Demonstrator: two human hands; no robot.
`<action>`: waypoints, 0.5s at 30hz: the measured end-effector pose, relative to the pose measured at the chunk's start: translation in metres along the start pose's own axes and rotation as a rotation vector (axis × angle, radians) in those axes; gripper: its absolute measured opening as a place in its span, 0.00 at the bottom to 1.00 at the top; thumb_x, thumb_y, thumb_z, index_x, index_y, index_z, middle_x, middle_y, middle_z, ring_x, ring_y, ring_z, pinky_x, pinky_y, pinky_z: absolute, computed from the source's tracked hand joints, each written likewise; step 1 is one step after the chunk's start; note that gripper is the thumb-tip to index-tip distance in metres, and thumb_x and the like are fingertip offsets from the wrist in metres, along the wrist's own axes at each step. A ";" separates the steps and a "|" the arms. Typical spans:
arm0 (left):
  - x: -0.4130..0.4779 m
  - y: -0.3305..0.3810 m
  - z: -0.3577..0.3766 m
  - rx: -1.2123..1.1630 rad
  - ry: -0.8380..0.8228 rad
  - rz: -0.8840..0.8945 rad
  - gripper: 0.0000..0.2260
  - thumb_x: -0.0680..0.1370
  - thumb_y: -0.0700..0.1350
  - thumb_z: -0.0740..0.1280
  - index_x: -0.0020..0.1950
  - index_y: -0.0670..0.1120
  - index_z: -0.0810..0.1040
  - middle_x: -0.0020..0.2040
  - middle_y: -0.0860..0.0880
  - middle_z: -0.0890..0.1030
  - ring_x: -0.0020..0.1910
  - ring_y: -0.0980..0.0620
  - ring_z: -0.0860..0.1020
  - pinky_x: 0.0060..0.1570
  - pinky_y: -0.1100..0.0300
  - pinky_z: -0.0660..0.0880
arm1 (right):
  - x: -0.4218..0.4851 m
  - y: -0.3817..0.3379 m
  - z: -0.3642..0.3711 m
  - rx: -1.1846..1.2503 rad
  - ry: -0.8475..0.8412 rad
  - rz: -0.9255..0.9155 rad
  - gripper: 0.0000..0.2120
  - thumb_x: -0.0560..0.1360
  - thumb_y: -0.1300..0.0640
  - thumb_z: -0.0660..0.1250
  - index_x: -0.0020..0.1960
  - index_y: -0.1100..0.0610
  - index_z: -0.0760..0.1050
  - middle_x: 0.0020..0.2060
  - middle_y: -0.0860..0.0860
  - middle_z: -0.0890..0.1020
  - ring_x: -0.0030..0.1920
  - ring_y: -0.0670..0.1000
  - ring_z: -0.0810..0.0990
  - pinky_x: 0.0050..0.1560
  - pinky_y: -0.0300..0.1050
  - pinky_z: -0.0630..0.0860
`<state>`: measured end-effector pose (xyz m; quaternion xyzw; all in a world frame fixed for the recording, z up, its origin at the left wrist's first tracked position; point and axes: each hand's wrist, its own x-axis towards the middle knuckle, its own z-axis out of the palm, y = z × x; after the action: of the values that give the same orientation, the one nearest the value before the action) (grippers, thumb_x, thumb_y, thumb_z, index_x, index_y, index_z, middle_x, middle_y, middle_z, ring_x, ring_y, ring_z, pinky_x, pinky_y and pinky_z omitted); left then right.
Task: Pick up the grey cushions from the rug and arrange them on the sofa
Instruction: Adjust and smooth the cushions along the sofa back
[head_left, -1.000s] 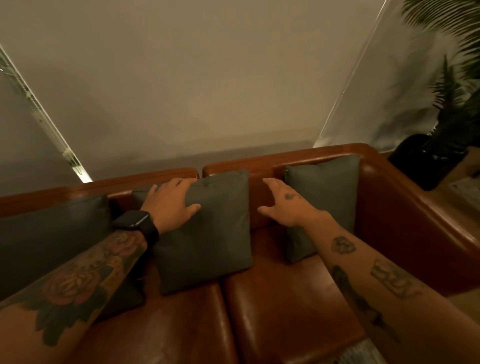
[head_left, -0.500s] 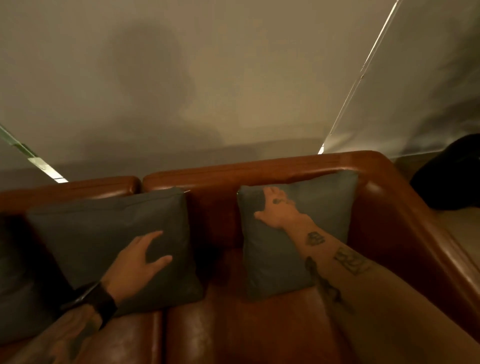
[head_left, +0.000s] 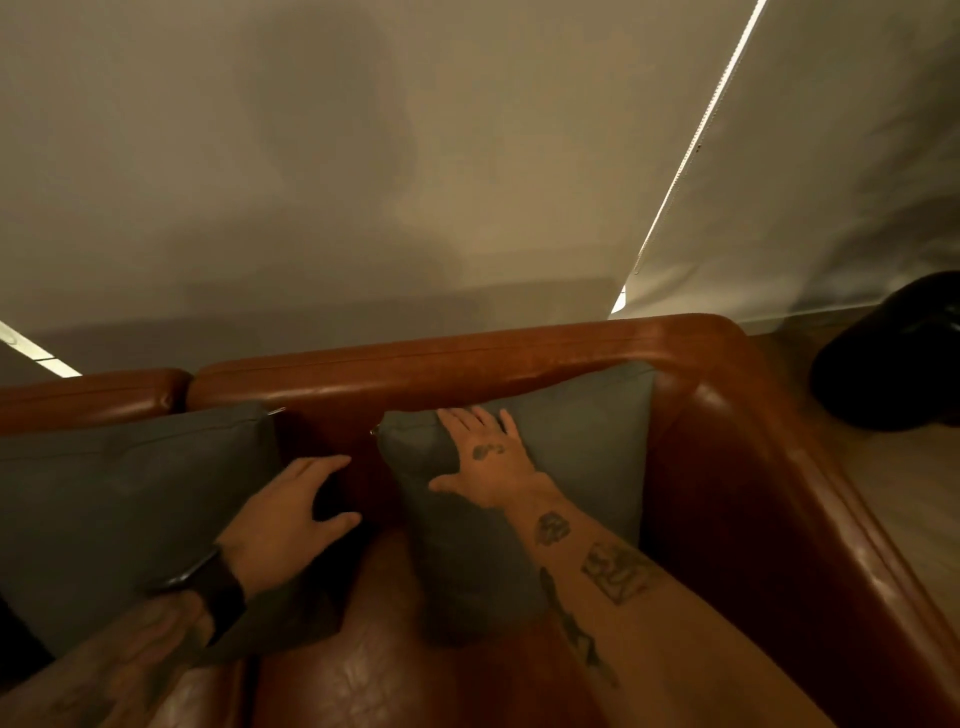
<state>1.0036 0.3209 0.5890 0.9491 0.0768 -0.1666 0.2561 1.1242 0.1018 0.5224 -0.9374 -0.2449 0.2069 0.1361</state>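
Right hand (head_left: 488, 462) flat, fingers spread, pressing corner cushion (head_left: 582, 457) propped against sofa (head_left: 467, 364) backrest; grips nothing. Left hand (head_left: 291, 514) open, empty, between cushions, just right of middle cushion (head_left: 130, 509). Right hand nearer corner cushion.

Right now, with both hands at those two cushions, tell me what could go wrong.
1. The right hand presses flat on the corner cushion, whose top is tucked under the sofa's backrest; pushing harder could crease it or wedge it deeper.
2. The left hand is open at the left cushion's edge, not gripping; a careless nudge might tip that cushion into the gap between the two.
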 end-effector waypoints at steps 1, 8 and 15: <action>0.012 0.012 0.003 0.031 -0.020 0.026 0.32 0.75 0.55 0.70 0.76 0.53 0.62 0.74 0.50 0.66 0.70 0.51 0.68 0.68 0.56 0.67 | -0.002 0.015 -0.008 -0.004 -0.015 -0.003 0.47 0.73 0.35 0.67 0.82 0.49 0.46 0.81 0.49 0.53 0.81 0.54 0.47 0.77 0.60 0.38; 0.076 0.058 0.013 0.206 -0.048 0.113 0.35 0.74 0.58 0.69 0.77 0.52 0.59 0.76 0.49 0.64 0.72 0.47 0.65 0.71 0.49 0.63 | -0.037 0.149 -0.053 -0.173 -0.059 0.267 0.57 0.64 0.27 0.69 0.81 0.45 0.41 0.82 0.46 0.43 0.80 0.51 0.38 0.74 0.71 0.36; 0.126 0.064 0.026 0.286 -0.170 0.014 0.43 0.71 0.61 0.72 0.78 0.48 0.54 0.76 0.45 0.60 0.73 0.43 0.63 0.69 0.45 0.65 | -0.029 0.203 -0.065 -0.083 -0.026 0.431 0.65 0.51 0.23 0.72 0.79 0.37 0.42 0.80 0.42 0.38 0.79 0.54 0.33 0.69 0.79 0.41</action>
<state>1.1281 0.2604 0.5523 0.9589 0.0237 -0.2537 0.1249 1.2119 -0.0944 0.5162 -0.9701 -0.0488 0.2330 0.0468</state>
